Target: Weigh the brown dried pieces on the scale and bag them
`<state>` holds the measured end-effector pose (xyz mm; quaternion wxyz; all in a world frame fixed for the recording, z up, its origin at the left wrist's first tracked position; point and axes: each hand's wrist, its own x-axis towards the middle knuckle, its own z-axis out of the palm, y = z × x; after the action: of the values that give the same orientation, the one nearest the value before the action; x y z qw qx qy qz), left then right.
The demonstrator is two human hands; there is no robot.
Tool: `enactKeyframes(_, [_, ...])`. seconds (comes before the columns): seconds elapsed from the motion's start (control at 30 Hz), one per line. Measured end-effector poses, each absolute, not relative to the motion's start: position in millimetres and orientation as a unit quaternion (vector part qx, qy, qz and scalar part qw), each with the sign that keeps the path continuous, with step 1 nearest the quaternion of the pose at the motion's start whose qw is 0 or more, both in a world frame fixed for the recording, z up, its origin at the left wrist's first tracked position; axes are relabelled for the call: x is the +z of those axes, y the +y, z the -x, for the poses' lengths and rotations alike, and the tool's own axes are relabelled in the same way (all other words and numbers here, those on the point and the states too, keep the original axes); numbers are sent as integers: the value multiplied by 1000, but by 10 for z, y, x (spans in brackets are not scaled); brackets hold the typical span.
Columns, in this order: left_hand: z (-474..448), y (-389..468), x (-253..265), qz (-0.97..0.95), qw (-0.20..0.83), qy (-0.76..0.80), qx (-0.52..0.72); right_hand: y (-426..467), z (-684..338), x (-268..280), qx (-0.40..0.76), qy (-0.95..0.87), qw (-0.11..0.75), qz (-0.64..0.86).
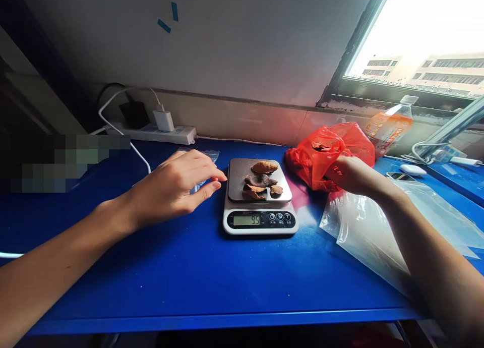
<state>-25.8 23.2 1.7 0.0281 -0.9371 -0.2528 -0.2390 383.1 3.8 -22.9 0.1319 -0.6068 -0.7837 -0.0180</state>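
Note:
A kitchen scale [260, 222] with a steel plate stands on the blue table, its display appearing to read 9.5. On the plate lie several pieces of what looks like dried peel [260, 180], brown and nearly black. My left hand [187, 181] hovers just left of the plate, fingers loosely curled, thumb apart, holding nothing visible. At the right, my right hand [350, 174] reaches into or against a red plastic bag [321, 141]; its fingers are hidden by the red film. A brownish piece [319, 147] shows near the bag's top.
Clear plastic bags [372, 222] lie beneath my right forearm. Behind are an orange drink bottle [391, 126] and a white power strip [166, 133] with cables. A small clear bag [214, 155] lies behind my left hand. A white oval object [413, 170] rests at right.

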Motion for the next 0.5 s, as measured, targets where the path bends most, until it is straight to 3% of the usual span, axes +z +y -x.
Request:
enactKeyframes(0.37, [257,228,15,943,50,-233,-233,20,-3731,-227,4,-776,101,622])
enactKeyframes(0.5, [265,221,18,942,55,-232,-235,-126,-4081,-36,7,-766,170,620])
